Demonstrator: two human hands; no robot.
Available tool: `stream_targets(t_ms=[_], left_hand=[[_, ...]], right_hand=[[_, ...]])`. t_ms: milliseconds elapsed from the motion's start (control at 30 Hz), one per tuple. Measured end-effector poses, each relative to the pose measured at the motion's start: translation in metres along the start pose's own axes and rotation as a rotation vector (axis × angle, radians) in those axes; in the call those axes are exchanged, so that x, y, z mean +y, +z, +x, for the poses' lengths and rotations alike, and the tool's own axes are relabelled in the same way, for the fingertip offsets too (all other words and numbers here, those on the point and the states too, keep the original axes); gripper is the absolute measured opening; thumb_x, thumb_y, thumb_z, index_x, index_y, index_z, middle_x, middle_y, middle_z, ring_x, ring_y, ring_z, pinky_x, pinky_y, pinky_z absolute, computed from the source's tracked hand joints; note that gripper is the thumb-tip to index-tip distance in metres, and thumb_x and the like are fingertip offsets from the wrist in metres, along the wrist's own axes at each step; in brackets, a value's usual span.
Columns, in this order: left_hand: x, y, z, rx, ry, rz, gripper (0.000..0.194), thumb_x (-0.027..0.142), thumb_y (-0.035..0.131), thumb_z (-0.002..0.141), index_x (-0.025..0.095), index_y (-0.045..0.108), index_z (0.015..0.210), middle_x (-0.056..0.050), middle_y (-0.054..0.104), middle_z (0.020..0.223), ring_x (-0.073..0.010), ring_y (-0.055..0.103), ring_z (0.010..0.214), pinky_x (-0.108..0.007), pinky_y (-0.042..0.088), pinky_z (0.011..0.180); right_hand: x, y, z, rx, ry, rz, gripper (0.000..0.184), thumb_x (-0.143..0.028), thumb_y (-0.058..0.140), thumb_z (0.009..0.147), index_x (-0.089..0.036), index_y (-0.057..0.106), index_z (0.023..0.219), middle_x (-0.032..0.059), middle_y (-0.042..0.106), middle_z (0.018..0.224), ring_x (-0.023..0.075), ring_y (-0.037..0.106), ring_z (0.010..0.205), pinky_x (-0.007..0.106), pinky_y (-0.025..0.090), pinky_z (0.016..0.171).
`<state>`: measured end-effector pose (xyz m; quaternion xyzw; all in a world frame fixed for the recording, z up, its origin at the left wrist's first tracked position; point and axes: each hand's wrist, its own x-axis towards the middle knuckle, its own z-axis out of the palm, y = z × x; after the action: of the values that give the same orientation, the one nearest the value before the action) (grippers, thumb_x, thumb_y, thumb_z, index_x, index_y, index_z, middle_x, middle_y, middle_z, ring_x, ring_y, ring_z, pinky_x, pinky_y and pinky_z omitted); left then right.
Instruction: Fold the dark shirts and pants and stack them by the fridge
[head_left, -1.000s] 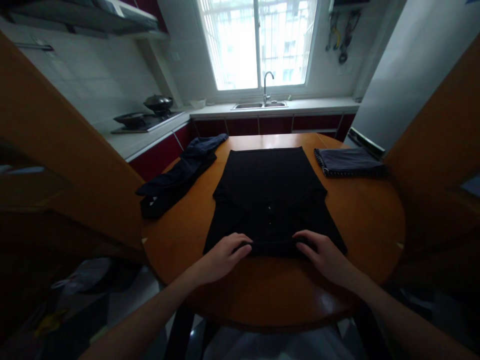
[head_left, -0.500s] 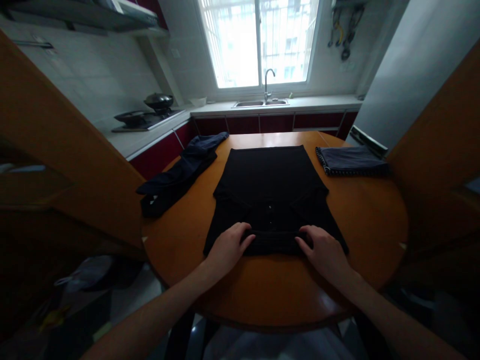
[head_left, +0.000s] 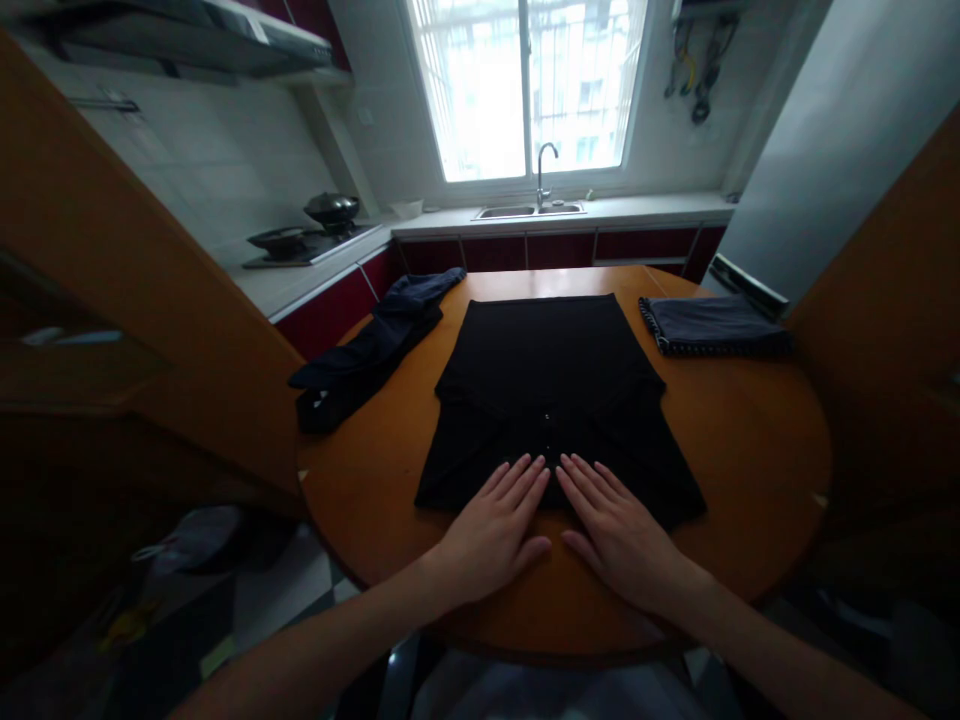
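Observation:
A black buttoned shirt (head_left: pixel 547 350) lies spread and partly folded on the round wooden table (head_left: pixel 757 440), its narrower end toward the window. Small shiny buttons show near its middle. Flat on the near edge of the shirt rests my left hand (head_left: pixel 491 535), fingers outstretched. My right hand (head_left: pixel 619 535) mirrors it just to the right, also flat, with its fingertips almost meeting those of the left. Both thumbs point inward over the bare wood. Neither hand grips the cloth.
Dark blue and black clothing (head_left: pixel 375 340) lies bunched along the table's left edge. A folded grey-blue cloth with a patterned border (head_left: pixel 716 325) sits at the right. Beyond are a counter with a sink (head_left: pixel 529 211), a stove with pans (head_left: pixel 330 208), and a fridge (head_left: pixel 810 150).
Both hands have let go of the shirt's near edge, which they were pinching, and moved inward toward each other. They now lie flat with fingers extended. The view has shifted slightly.

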<state>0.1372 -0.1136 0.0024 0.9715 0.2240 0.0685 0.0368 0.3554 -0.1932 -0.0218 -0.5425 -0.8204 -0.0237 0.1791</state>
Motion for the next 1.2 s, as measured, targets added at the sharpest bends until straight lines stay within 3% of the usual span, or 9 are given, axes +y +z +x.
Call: stream_targets(t_ms=[367,600,667,767,900,1067,1200], left_hand=[[-0.018,0.008,-0.039,0.034,-0.194,0.04,0.081,0.051,0.042,0.102,0.015,-0.001,0.161,-0.016,0.014,0.166,-0.0273,0.016,0.153,-0.046,0.023,0.122],[-0.027,0.016,-0.057,0.033,-0.245,0.065,0.084,0.054,0.04,0.102,0.015,-0.005,0.161,-0.017,0.016,0.165,-0.0298,0.019,0.152,-0.048,0.026,0.121],[-0.026,0.016,-0.056,0.065,-0.257,0.033,0.082,0.053,0.042,0.101,0.015,0.0,0.161,-0.017,0.02,0.165,-0.0305,0.023,0.151,-0.049,0.029,0.12],[-0.025,0.006,-0.044,0.144,-0.318,-0.103,0.068,0.046,0.04,0.103,0.017,0.014,0.16,-0.016,0.039,0.157,-0.0276,0.041,0.143,-0.045,0.038,0.114],[-0.036,-0.014,-0.01,0.173,-0.449,-0.351,0.051,0.041,0.046,0.101,0.019,0.044,0.148,-0.01,0.068,0.119,-0.024,0.066,0.107,-0.039,0.051,0.093],[-0.055,-0.014,0.014,0.154,-0.529,-0.561,0.033,0.035,0.056,0.095,0.02,0.062,0.123,-0.001,0.068,0.087,-0.0171,0.064,0.074,-0.028,0.05,0.068],[-0.056,-0.005,0.013,0.203,-0.54,-0.479,0.028,0.033,0.059,0.094,0.022,0.063,0.119,-0.001,0.067,0.089,-0.0177,0.064,0.076,-0.03,0.05,0.069]], right_hand=[[0.029,-0.009,-0.026,-0.05,0.052,0.001,0.069,-0.036,0.048,0.099,-0.019,0.019,0.159,0.0102,0.024,0.164,0.0251,0.021,0.152,0.053,0.024,0.122],[0.036,-0.013,-0.036,-0.011,0.1,-0.025,0.069,-0.034,0.044,0.101,-0.018,0.015,0.16,0.0118,0.027,0.163,0.0249,0.025,0.15,0.05,0.028,0.121],[0.033,-0.012,-0.036,0.034,0.136,-0.022,0.065,-0.034,0.042,0.101,-0.016,0.019,0.16,0.0135,0.034,0.161,0.026,0.031,0.148,0.049,0.032,0.119],[0.027,-0.009,-0.033,0.129,0.261,0.011,0.056,-0.037,0.042,0.102,-0.013,0.036,0.153,0.0176,0.055,0.143,0.0294,0.052,0.132,0.049,0.045,0.108],[0.027,-0.009,-0.023,0.214,0.408,0.06,0.042,-0.035,0.046,0.1,-0.015,0.056,0.136,0.0151,0.07,0.112,0.0304,0.066,0.102,0.048,0.055,0.089],[0.034,-0.012,-0.005,0.278,0.504,0.25,0.036,-0.027,0.05,0.096,-0.017,0.059,0.13,0.0104,0.072,0.104,0.0243,0.069,0.09,0.039,0.057,0.079],[0.039,-0.008,0.004,0.268,0.532,0.232,0.036,-0.025,0.052,0.094,-0.018,0.06,0.128,0.0088,0.072,0.1,0.0238,0.07,0.085,0.038,0.057,0.074]])
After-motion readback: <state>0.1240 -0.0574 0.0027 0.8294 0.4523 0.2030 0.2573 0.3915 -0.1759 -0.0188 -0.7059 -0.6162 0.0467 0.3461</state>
